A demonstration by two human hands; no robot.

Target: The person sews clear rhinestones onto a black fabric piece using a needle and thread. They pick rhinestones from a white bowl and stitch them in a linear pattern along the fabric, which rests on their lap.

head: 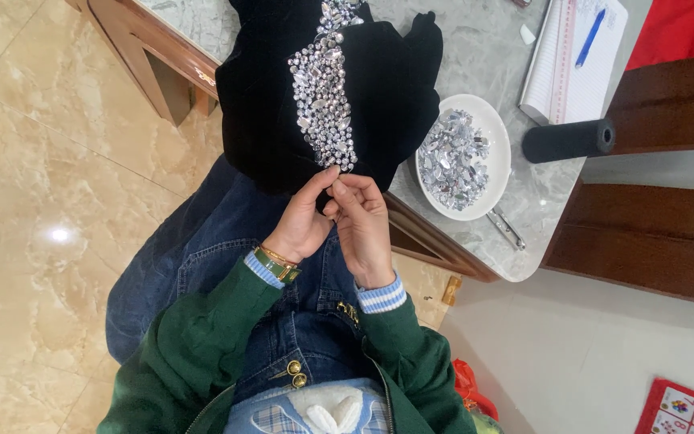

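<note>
The person sat with a black velvet garment (387, 88) draped off the edge of the grey marble-topped table (483, 48) and down onto the lap. Its band of silver rhinestones (327, 96) ran lengthwise away from the person, lower end pointing at the hands, upper end toward the far side of the table. The left hand (303, 221) pinched the velvet just below the end of the band, fingers closed on the cloth. The right hand (363, 225) was closed to a fine pinch beside it; whether it held a needle or a stone could not be told. In my judgement the work would go best with the cloth kept taut between both pinches and each stone set flush against the last row. A white round plate of loose silver stones (463, 157) stood on the table just right of the garment, with metal tweezers (508, 229) near its rim.
</note>
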